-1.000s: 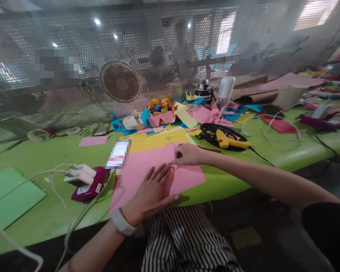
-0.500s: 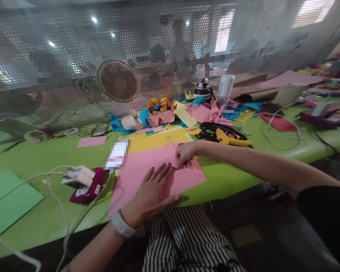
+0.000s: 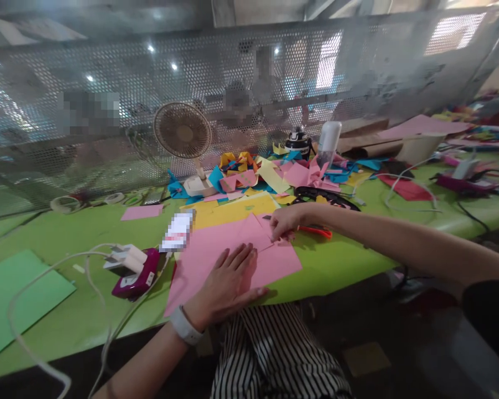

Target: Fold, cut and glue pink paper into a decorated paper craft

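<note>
My left hand (image 3: 229, 284) lies flat on a large pink paper sheet (image 3: 203, 249), fingers stretched out and holding nothing. A pale band is on the left wrist. My right hand (image 3: 285, 223) is closed, its bent fingertips down on the sheet's right part, beside a crease or flap edge. Whether anything is inside those fingers is hidden. A dark pointed tip (image 3: 268, 218) shows just left of the right hand. An orange-red handle (image 3: 318, 231) pokes out below the right forearm. Yellow paper (image 3: 210, 215) lies behind the pink sheet.
A phone (image 3: 178, 231) and a purple power strip (image 3: 136, 277) with white plugs and cables lie to the left. Farther left is green paper (image 3: 20, 296). A fan (image 3: 183, 132), a black bottle (image 3: 298, 145), folded paper pieces (image 3: 241, 177) and a mesh panel (image 3: 125, 83) stand behind.
My right hand has slid to the right along the pink paper. The orange-red handle has come into view below the forearm. My left hand stays flat; the whole view has shifted slightly.
</note>
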The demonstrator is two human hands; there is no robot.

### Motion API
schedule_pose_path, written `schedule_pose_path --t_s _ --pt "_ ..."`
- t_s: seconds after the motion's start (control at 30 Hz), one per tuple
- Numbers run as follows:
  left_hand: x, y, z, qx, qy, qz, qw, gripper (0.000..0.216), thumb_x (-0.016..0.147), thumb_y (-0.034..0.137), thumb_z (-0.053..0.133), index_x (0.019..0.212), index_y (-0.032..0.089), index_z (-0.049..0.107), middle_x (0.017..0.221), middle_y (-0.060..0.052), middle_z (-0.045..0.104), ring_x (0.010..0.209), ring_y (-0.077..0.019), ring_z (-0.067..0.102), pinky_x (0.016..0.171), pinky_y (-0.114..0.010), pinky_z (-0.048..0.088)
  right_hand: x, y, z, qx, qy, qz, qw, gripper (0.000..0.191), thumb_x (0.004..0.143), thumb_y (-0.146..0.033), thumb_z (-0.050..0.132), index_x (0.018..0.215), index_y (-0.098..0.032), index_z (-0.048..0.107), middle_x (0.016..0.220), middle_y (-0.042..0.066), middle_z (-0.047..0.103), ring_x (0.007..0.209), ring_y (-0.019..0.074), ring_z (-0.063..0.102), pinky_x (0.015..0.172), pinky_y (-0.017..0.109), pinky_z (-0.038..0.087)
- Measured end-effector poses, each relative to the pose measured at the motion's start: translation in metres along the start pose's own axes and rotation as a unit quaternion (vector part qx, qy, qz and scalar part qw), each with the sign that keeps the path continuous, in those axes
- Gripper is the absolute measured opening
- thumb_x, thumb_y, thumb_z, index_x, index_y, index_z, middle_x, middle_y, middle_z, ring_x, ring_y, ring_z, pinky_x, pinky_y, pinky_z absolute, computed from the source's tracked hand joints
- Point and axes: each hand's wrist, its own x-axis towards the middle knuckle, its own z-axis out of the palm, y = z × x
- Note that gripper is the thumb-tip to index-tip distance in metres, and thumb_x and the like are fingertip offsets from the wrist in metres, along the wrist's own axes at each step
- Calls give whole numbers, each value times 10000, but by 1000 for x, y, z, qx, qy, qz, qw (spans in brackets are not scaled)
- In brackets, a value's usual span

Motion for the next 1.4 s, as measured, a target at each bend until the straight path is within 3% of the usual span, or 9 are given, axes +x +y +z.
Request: schedule_pose_path --t_s 0.33,0.53,0.63,0.7,0.8,0.9,1.0,1.2,1.4 --pt "-3 -1 -8 -3 -33 7 999 701 878 612 217 1440 208 102 1494 -48 83 1371 -217 83 1105 -411 87 31 -1 8 17 -114 -6 993 494 520 -571 739 612 -137 521 484 -11 622 462 105 593 368 177 209" --pt "-47 -22 -13 -13 -55 -8 998 701 895 558 277 1442 208 13 1495 -55 83 1368 -206 115 1107 -409 93 30 2 6 34 -127 -6 991 468 548 -544 740 628 -126 546 536 7 656 469 105 608 356 179 192" --pt "-62 -35 -26 -31 -63 -40 997 657 877 563 330 1427 235 183 1472 -60 231 1337 -233 239 1090 -430 153 27 2 7 37 -130 -6 991 445 567 -524 739 628 -127 547 542 9 659 458 108 608 360 181 196" --pt "-55 -40 -38 -63 -9 -82 995 596 851 576 377 1325 215 406 1382 -91 415 1249 -252 397 1034 -408 278 25 1 8 36 -130 -7 991 437 584 -518 732 620 -126 542 536 7 656 440 105 599 363 183 201" --pt "-19 -37 -50 -167 74 -185 965 489 816 594 415 970 170 604 941 -92 673 843 -217 628 735 -331 470 23 -1 10 29 -123 -6 992 417 615 -500 720 614 -124 539 521 7 649 421 96 586 369 184 205" --pt "26 -29 -47 -371 -33 -237 897 478 752 619 493 744 150 580 616 -52 647 541 -168 614 494 -255 442 23 -1 10 21 -121 -2 992 402 635 -487 708 620 -122 540 520 12 651 412 96 582 372 185 208" --pt "56 -22 -34 -478 -130 -247 833 459 654 593 629 661 136 582 535 -42 623 474 -155 588 451 -244 434 26 -1 10 18 -122 -3 992 407 630 -493 705 622 -126 529 516 13 651 413 103 589 372 183 219" --pt "64 -26 -14 -539 -154 -272 782 430 594 551 702 604 127 632 509 -35 633 462 -151 588 487 -255 466 26 0 10 19 -139 -13 990 465 618 -567 679 661 -137 507 584 31 679 460 124 623 372 185 239" --pt "66 -35 -6 -542 -159 -275 778 410 517 518 759 592 128 659 537 -51 656 486 -166 603 505 -265 466 24 1 11 21 -143 -18 989 473 616 -584 676 680 -145 512 571 28 674 465 136 630 374 186 257"
